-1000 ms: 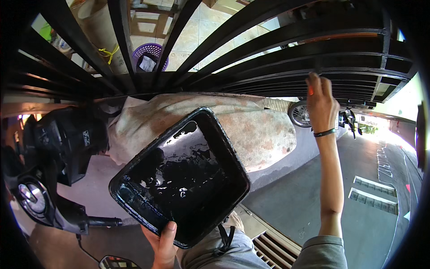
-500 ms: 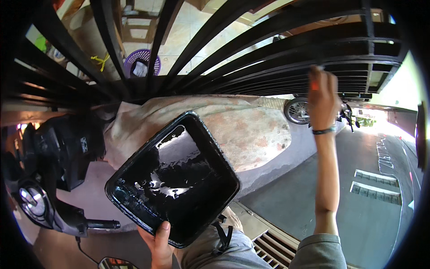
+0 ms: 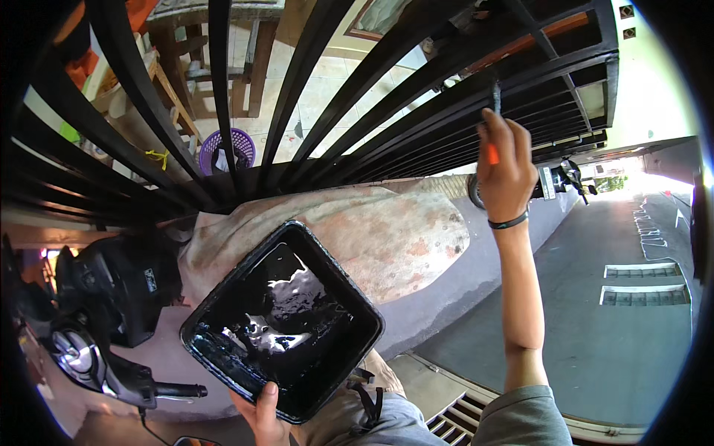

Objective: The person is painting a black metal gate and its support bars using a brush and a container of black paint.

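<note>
My left hand (image 3: 266, 412) grips the lower edge of a black square tub (image 3: 357, 286), its thumb over the rim. Glossy black liquid, looking like paint, covers the tub's bottom, and the tub tilts a little. With my right arm stretched forward, my right hand (image 3: 508, 167) is closed round a paintbrush (image 3: 493, 154) with an orange handle. The brush's tip points up at the black barred fence (image 3: 416, 111) and appears to be at one of its bars; exact contact cannot be made out.
A stained cloth (image 3: 401, 241) lies along the fence's foot. On the left stands a scooter (image 3: 111, 290), and another motorcycle (image 3: 554, 182) is parked beyond my right hand. Behind the bars sits a purple basket (image 3: 245, 145). A metal grate (image 3: 454, 420) lies low, beside the paved road (image 3: 565, 334).
The view has shifted, showing more of the fence. My right hand with the paintbrush has moved slightly left and down in the picture, and the tub sits lower. Both grips are unchanged.
</note>
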A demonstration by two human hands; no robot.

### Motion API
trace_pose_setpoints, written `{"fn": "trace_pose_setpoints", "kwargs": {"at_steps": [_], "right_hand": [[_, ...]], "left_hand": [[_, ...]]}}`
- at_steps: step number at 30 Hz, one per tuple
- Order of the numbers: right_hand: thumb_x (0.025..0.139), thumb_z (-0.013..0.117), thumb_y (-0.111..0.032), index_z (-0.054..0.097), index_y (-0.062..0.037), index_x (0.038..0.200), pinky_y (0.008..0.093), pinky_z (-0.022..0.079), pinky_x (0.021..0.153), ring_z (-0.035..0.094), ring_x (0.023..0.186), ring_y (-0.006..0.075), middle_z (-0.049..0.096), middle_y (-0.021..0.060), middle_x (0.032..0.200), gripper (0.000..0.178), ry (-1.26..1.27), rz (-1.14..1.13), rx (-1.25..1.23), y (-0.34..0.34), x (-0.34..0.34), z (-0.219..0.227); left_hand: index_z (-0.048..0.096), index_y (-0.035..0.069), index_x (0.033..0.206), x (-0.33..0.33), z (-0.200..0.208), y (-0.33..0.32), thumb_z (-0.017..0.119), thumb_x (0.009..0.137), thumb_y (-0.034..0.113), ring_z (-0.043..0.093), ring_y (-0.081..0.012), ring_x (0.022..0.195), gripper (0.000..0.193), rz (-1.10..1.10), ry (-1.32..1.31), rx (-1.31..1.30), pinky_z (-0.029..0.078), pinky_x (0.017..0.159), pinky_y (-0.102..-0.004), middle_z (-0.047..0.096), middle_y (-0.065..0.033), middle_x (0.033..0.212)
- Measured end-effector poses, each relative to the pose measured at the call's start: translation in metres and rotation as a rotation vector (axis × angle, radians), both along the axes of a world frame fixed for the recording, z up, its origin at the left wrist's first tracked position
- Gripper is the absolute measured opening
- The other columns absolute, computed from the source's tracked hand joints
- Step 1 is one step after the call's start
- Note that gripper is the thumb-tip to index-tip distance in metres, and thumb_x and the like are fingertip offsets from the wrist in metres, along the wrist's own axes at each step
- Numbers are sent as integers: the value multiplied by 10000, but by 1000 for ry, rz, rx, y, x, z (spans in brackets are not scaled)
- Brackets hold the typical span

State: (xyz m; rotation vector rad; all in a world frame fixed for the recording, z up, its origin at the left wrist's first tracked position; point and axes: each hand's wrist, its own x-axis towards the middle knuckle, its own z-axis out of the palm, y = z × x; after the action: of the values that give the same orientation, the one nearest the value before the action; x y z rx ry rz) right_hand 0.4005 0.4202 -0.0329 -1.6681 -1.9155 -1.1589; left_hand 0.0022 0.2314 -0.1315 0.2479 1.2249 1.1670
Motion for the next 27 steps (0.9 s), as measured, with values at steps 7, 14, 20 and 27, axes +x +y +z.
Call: {"fn": "trace_pose_setpoints", "kwargs": {"at_steps": [7,14,20,27], "right_hand": [[957,722,-155,678,-114,1151,404,563,585,703,709,328,680,99,1007,203,155,-56,-412,0,12,-40],[992,688,-152,724,-69,1049,394,581,692,731,813,341,736,145,994,108,277,15,-13,22,17,40],[939,723,-138,661,-192,1159,359,552,533,697,648,254,632,55,991,234,-209,-170,-25,16,6,46],[912,688,-82,663,-183,1178,381,549,532,701,658,289,613,59,1009,285,-191,-124,-169,15,-3,51]], "left_hand": [[412,39,1498,11,16,-1,667,837,151,579,-331,1282,717,-19,-28,-23,509,1086,-486,541,-187,1400],[399,45,1507,12,15,-7,695,825,160,570,-343,1289,752,-17,-51,-13,508,1084,-496,530,-187,1412],[390,51,1519,9,5,-11,713,818,150,574,-342,1285,778,-23,-86,12,517,1076,-494,536,-185,1407],[382,48,1525,4,2,-16,701,820,124,585,-338,1272,778,22,-74,-22,515,1081,-493,535,-183,1410]]}}
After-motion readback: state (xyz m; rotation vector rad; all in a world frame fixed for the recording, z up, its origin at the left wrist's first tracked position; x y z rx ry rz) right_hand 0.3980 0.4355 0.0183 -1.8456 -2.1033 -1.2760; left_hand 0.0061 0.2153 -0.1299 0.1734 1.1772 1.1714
